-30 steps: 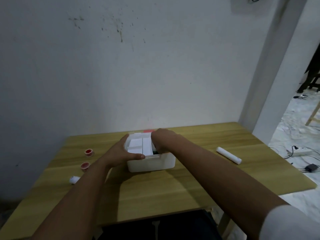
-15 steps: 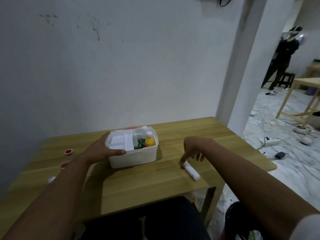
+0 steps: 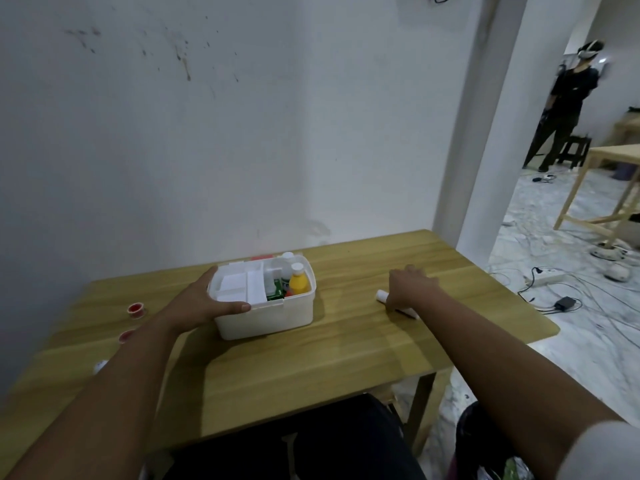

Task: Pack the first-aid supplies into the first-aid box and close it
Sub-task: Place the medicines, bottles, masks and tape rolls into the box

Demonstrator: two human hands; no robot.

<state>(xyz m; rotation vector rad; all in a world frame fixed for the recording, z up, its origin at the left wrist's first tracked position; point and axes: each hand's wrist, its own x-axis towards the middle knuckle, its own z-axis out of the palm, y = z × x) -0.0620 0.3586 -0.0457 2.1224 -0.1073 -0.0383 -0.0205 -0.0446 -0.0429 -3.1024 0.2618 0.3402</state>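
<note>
My table (image 3: 311, 358) fills the lower middle of the frame, with the open white box (image 3: 265, 315) at centre left. My left hand (image 3: 197, 303) grips the box's near left corner, thumb along the rim. My right hand (image 3: 410, 287), at centre right, is down over the white roll (image 3: 381, 295), fingers curled around it, though whether they have fully closed I cannot tell. The risk I see: the roll is round and could slip or roll towards the table's right edge if I pinch it badly. In the box, a white tray (image 3: 239, 287) fills the left part; an orange bottle (image 3: 298, 281) and other bottles stand at the right. Two red-capped items (image 3: 135, 309) wait at far left.
</note>
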